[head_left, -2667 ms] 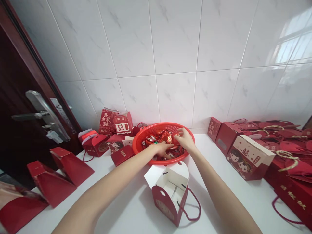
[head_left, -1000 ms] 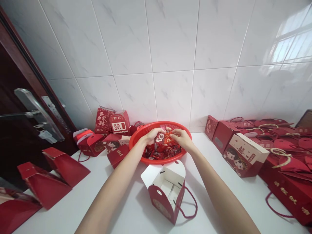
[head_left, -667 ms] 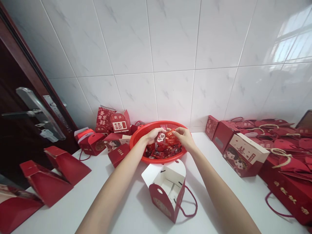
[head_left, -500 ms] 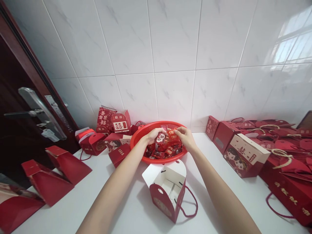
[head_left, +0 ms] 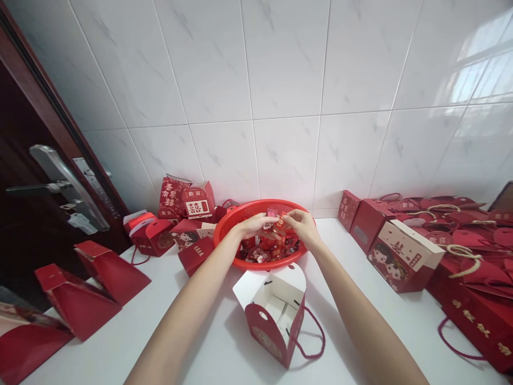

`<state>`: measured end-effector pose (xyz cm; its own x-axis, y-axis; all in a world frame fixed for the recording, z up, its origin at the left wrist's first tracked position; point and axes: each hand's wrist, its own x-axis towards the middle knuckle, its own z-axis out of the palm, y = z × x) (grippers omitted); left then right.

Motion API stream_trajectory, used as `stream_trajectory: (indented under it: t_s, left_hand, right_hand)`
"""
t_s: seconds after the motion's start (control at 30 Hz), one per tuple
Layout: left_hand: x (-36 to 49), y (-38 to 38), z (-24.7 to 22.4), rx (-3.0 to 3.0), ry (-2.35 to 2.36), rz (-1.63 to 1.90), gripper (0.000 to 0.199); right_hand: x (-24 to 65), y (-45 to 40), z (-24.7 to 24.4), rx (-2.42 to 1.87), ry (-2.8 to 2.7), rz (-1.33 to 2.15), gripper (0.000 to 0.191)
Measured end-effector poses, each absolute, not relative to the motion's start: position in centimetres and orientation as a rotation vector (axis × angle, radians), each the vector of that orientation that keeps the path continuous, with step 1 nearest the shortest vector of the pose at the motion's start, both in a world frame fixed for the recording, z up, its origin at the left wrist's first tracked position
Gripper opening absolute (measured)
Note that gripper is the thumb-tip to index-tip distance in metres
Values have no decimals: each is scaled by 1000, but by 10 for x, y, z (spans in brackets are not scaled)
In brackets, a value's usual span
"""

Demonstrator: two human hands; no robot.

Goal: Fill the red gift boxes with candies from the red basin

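Observation:
Over a red plastic basket (head_left: 224,235), both hands are close together. My left hand (head_left: 254,224) has its fingers closed on a dark red wrapped candy (head_left: 271,218) with white marks. The fingertips of my right hand (head_left: 302,225) pinch a brighter red candy packet (head_left: 280,223) just beside it. Below them, several red wrapped candies (head_left: 276,251) lie in the basket. Between my forearms stands an open red gift box (head_left: 274,321), its white inside facing up and a dark red cord handle (head_left: 320,342) hanging at its right.
Several folded red boxes (head_left: 116,272) stand on the left of the white table (head_left: 208,342). More red and cream boxes (head_left: 194,200) sit by the tiled wall (head_left: 284,155). Many closed boxes (head_left: 476,289) with cords fill the right side. A dark door (head_left: 24,123) is at far left.
A candy packet with a white patch has left my left fingers and lies among the candies in the basket. Both hands stay over the basket, their fingers shifted slightly.

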<state>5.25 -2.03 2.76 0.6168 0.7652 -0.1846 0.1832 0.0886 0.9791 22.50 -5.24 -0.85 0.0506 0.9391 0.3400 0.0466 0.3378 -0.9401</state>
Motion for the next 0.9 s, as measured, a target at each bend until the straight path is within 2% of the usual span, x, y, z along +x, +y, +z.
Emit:
stream_trajectory:
  t_s: [0.13, 0.33, 0.53, 0.8, 0.9]
  left_hand:
    - [53, -21, 28, 1494, 836, 478, 39]
    - [53, -18, 26, 1464, 833, 531, 23]
    - [55, -17, 22, 1545, 778, 571, 21]
    - [62, -13, 7, 1892, 911, 628, 52]
    - [61, -11, 4, 1965, 896, 583, 57]
  right_hand:
    - [221, -54, -6, -1007, -1363, 882, 25]
    - [205, -60, -3, -920, -1271, 994, 33]
    - [199, -68, 2, -862, -1150, 1162, 35]
    - [201, -62, -4, -1031, -1102, 1195, 40]
    - [200, -59, -7, -1038, -1099, 1198, 34]
